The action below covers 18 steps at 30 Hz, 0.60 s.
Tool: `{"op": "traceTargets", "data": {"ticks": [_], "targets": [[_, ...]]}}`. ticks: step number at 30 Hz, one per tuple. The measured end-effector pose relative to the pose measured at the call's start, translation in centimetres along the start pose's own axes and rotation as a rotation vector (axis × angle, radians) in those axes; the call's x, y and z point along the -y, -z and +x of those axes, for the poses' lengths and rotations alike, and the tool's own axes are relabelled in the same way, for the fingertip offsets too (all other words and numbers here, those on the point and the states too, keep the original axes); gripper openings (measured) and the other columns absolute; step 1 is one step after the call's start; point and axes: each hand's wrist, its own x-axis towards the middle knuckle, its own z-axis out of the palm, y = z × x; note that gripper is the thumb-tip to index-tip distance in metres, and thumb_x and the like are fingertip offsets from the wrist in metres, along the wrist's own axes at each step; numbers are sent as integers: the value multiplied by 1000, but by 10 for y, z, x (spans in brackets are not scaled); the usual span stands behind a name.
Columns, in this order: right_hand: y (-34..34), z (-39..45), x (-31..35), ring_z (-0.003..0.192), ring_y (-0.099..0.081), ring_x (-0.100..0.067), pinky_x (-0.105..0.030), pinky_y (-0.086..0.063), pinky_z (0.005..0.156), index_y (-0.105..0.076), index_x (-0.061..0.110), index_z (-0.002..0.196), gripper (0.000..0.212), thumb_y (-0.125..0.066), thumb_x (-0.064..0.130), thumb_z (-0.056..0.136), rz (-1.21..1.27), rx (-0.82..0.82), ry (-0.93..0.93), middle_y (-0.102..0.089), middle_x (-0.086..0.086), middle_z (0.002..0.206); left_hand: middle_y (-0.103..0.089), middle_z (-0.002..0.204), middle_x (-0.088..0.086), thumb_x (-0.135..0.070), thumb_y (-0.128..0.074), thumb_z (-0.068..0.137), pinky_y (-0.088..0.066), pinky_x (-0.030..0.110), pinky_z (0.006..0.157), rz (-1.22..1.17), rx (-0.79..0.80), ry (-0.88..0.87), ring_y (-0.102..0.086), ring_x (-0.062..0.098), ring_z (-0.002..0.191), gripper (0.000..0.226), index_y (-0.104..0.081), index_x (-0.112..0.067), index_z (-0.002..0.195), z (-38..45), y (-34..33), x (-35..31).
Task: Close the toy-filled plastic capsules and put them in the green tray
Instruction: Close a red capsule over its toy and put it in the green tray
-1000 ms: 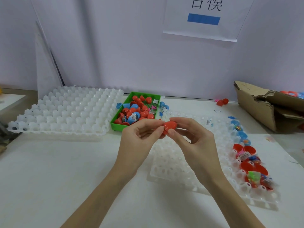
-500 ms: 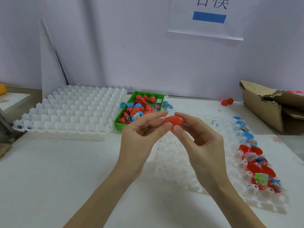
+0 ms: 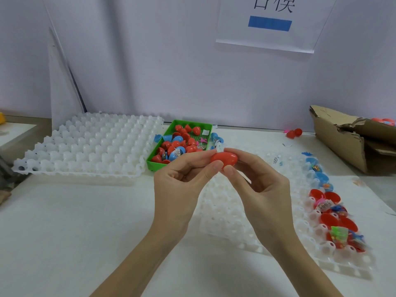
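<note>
Red capsule is looking fully closed — left hand and right hand are pinching its ends, holding it higher now, nearer the green tray.

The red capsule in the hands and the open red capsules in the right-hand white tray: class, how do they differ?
The red capsule is closed, an egg shape; the open red capsules show toy packets inside. It is pinched in the air between the left hand and right hand; they sit in the white tray. Both are red plastic.
</note>
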Motion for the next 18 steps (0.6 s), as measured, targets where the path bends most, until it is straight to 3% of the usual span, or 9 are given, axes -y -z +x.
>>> {"op": "traceTargets", "data": {"ticks": [6,9,12,16,18], "targets": [[-5,-1,-10,104,-69,-26,-25,-57,85,-67,11,110,26,-78,7,86,-131,-74,114,-70,0,106,-81,108,3,-25,-84,78,-56,15,88,-119,30,90,-76,15,107,37,-80,-19,114,-5,-7,3],[-6,-4,-17,95,-68,-24,-26,-56,81,-63,13,104,30,-80,-2,83,-204,-103,151,-67,2,100,-79,111,0,-25,-89,74,-56,17,92,-15,73,12,-74,17,109,46,-77,-23,118,-9,-11,6],[-8,-6,-18,92,-70,-25,-26,-57,76,-61,14,103,34,-78,-7,83,-208,-71,112,-67,3,100,-74,114,1,-13,-89,79,-56,22,94,142,81,-132,-72,24,109,42,-75,-18,118,-4,-5,8],[4,4,-7,105,-71,-30,-31,-60,85,-65,5,114,19,-67,0,95,105,131,-136,-71,-8,115,-71,113,1,-22,-87,79,-58,30,94,391,123,-324,-71,22,109,43,-75,-13,119,11,13,3],[6,5,-3,119,-65,-36,-36,-57,95,-64,1,126,28,-61,11,100,361,204,-302,-68,-18,127,-71,113,-2,-30,-85,80,-55,31,98,544,122,-426,-67,17,111,43,-75,-15,119,13,17,0]]}}
